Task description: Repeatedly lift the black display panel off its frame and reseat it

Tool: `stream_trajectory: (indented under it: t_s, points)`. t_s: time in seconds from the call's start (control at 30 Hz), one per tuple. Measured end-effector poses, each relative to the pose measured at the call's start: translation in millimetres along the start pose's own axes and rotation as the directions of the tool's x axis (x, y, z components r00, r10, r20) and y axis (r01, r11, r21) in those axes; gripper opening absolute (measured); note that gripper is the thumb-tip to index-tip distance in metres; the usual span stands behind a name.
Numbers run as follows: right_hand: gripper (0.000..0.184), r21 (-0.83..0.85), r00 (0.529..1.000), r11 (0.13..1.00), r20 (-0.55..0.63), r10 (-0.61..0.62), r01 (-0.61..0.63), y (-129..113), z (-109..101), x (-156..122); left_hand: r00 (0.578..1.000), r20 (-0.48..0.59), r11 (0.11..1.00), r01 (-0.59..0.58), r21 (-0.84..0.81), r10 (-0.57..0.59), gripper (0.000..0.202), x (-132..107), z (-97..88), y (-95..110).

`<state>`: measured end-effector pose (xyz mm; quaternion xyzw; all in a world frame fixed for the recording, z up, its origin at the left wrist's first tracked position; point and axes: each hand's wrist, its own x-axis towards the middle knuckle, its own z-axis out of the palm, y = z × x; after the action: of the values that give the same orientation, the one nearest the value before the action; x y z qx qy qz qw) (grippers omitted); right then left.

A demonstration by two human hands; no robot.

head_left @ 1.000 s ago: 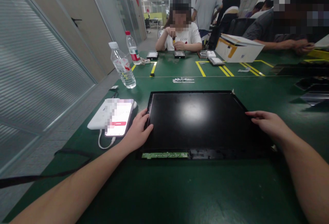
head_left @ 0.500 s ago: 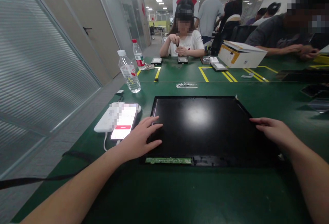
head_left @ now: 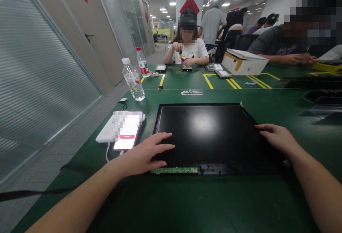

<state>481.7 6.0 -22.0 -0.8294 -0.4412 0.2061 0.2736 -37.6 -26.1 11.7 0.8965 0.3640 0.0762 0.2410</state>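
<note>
A black LCD screen panel [head_left: 208,136] lies flat on the green table, with a bright reflection on its glass. Along its near edge runs a narrow green circuit board [head_left: 175,170]. My left hand [head_left: 149,154] is over the panel's left edge, fingers spread and the fingertips above the glass; whether they press on it is hard to see. At the right edge, my right hand [head_left: 278,138] has its fingers close together on the rim, gripping it. The underside of that grip is hidden.
Left of the panel are a lit phone [head_left: 127,136] and a white device [head_left: 107,129] with a cable. Two water bottles [head_left: 134,83] stand behind them. White strips [head_left: 191,93] lie beyond the panel. Across the table, a person [head_left: 189,47] handles a small drive near a white box [head_left: 244,62].
My left hand has slid toward the near left corner and slightly inward over the glass. My right hand stays at the right edge. The whole view has shifted a little.
</note>
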Motion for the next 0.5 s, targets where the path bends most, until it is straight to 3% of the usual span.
stream_trajectory:
  t_s: [0.17, 0.5]
  points:
    - [0.030, -0.020, 1.000, 1.000, 0.014, 0.011, -0.010, -6.3, -1.4, -3.7, 0.997, 0.017, 0.997, -0.073, 0.023, 0.073, 0.062, 0.9, 1.4, 1.2]
    - [0.035, -0.062, 0.999, 0.998, 0.027, 0.018, -0.017, -9.5, -1.9, -6.0, 0.996, 0.043, 0.996, -0.078, 0.038, 0.077, 0.053, 1.0, 1.5, 4.0]
